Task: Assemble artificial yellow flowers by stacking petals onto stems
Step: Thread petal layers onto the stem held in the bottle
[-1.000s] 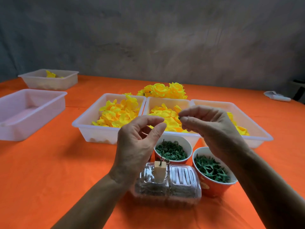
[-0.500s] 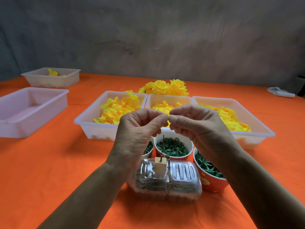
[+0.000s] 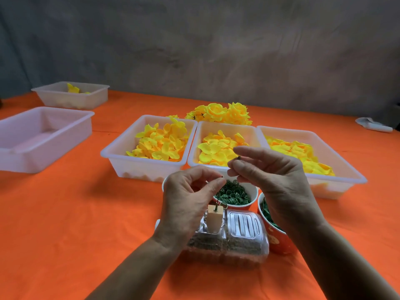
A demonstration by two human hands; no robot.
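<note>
Orange cloth (image 3: pixel 65 224) covers the table, which carries five white trays. Three of them sit side by side just beyond the hands, each heaped with yellow petals: the left tray (image 3: pixel 121 156), the middle tray (image 3: pixel 194 148) and the right tray (image 3: pixel 346 169). Two more lie well off to the left, a bare tray (image 3: pixel 26 156) and a far tray (image 3: pixel 65 100) holding a few petals. One pile of finished flowers (image 3: pixel 218 113) rests behind the middle tray. One clear plastic box (image 3: pixel 242 234) sits directly under the hands, a small tan block (image 3: pixel 213 219) standing on it. Two red cups are in view: a cup of green rings (image 3: pixel 234 197) below the fingertips and a cup of green leaves (image 3: pixel 275 232) under the right wrist. The left hand (image 3: pixel 186 200) pinches a thin stem (image 3: pixel 216 205) at its top, the stem running down to the block. The right hand (image 3: pixel 270 172), just apart from the left, pinches one small dark piece (image 3: pixel 239 158).
</note>
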